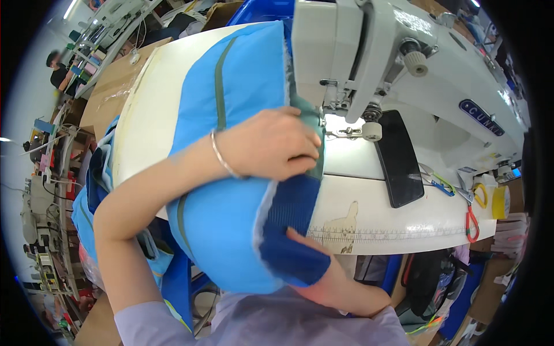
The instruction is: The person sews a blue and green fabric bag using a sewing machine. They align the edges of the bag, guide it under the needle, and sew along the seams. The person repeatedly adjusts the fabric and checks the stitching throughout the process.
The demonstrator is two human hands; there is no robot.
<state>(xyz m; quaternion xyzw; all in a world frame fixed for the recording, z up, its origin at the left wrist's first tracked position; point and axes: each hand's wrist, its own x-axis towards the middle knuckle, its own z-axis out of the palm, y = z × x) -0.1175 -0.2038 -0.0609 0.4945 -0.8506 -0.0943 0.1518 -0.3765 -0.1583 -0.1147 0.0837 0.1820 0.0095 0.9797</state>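
Observation:
A long bright blue fabric piece (219, 230) with dark green stripes and a navy and green edge lies across the sewing table, hanging toward me. My left hand (274, 144), a bangle on its wrist, rests palm down on the piece beside the presser foot (346, 132). Its fingers are bent, with thumb and forefinger close together on the green strip (315, 115). Nearer to me, my right hand (309, 245) grips the navy panel (288, 213). Its thumb is on top, and the fingers are hidden beneath the cloth. The white sewing machine (433, 69) stands at the right, its needle area lit.
A black phone (399, 158) lies on the table right of the foot. Beyond it are thread snips (441, 184), red-handled scissors (472, 222) and a yellow tape roll (501, 202). More blue cloth (86, 213) hangs at the left. Another person (59, 72) is far left.

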